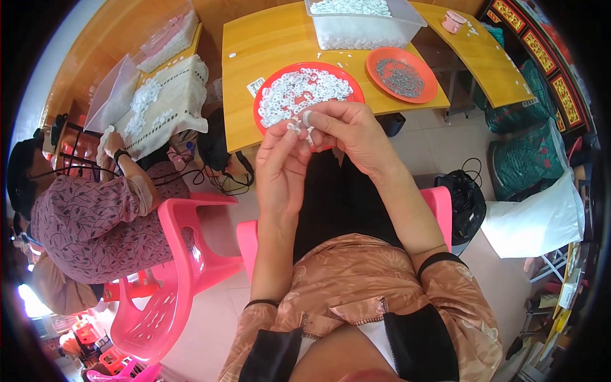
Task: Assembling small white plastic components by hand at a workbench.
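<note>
Both hands raised over the near edge of the surface, fingertips together. Left hand (284, 159): palm turned up, thumb and fingers pinching a small white piece (294, 127). Right hand (356, 130): thumb and forefinger brought together from the other side, apparently gripping a second white bit (310, 135); exact contact is partly hidden by the fingers. The pinch grip suits parts this small, and the meeting fingertips probably let one hand steady what the other works.

Directly beneath and beyond: red plate (360, 95), spread with loose white pieces (296, 86). Sits closest to the body, presumably to shorten each reach and catch drops; its raised rim should keep the pieces from scattering.

To the right, just beside it: orange plate (428, 89) holding grey parts (400, 77), likely kept separate so the two kinds do not mix.

Behind both, on the same yellow surface (240, 70): clear bin (366, 37) heaped with white pieces, seemingly bulk stock, hence set farther off.

Off left, a co-worker (95, 204) sits at a cloth (181, 95) bearing similar white pieces.
</note>
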`<act>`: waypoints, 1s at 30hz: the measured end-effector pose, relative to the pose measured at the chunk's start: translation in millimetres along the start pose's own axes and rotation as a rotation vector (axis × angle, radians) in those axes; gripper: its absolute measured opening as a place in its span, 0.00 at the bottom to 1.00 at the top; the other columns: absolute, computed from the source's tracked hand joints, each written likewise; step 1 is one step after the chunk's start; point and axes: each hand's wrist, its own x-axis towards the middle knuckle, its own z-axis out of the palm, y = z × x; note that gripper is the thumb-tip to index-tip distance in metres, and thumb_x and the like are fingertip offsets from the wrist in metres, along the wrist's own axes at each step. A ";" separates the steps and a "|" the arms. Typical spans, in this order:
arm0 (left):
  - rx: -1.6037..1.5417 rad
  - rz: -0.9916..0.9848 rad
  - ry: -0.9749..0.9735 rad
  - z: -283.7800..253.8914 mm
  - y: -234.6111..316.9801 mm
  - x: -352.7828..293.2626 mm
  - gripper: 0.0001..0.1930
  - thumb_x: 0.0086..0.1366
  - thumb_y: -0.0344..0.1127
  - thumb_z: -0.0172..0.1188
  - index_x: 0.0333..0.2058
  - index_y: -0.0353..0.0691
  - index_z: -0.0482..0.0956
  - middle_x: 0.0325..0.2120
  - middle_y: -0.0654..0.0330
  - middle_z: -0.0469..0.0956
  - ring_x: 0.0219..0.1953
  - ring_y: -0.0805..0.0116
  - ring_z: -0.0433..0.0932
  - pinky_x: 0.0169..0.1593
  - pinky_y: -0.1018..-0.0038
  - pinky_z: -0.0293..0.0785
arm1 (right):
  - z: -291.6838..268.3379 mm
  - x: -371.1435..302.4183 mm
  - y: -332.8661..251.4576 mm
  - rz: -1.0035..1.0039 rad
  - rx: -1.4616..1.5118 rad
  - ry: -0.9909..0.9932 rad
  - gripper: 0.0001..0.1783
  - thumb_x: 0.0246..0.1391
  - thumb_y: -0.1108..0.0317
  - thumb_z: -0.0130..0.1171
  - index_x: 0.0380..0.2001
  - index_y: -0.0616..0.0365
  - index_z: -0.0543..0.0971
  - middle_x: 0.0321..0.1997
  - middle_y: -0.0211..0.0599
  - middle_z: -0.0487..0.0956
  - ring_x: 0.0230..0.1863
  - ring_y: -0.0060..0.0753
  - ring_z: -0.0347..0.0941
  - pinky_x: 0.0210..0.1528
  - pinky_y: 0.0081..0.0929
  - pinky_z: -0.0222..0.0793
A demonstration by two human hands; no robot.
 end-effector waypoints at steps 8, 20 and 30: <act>0.370 0.195 0.056 4.8 3.8 -4.2 0.07 0.60 0.25 0.55 0.39 0.33 0.74 0.31 0.58 0.77 0.31 0.75 0.76 0.35 0.83 0.73 | 7.6 -12.7 -7.8 -0.090 -0.087 0.081 0.12 0.55 0.70 0.57 0.41 0.65 0.78 0.23 0.25 0.73 0.24 0.13 0.66 0.27 0.11 0.64; 0.637 0.298 0.107 17.5 0.9 -9.9 0.07 0.58 0.22 0.58 0.37 0.31 0.75 0.26 0.60 0.78 0.26 0.78 0.76 0.31 0.86 0.71 | 11.7 -18.3 -4.9 -0.270 -0.400 0.140 0.11 0.54 0.72 0.56 0.40 0.64 0.79 0.26 0.27 0.75 0.25 0.11 0.67 0.24 0.09 0.61; 0.556 0.195 -0.108 4.3 7.9 -9.4 0.10 0.56 0.19 0.59 0.38 0.29 0.75 0.32 0.57 0.78 0.31 0.74 0.77 0.37 0.82 0.74 | 16.3 -34.7 -25.7 -0.278 -0.392 0.079 0.13 0.52 0.77 0.56 0.42 0.63 0.77 0.31 0.26 0.76 0.27 0.10 0.68 0.25 0.08 0.61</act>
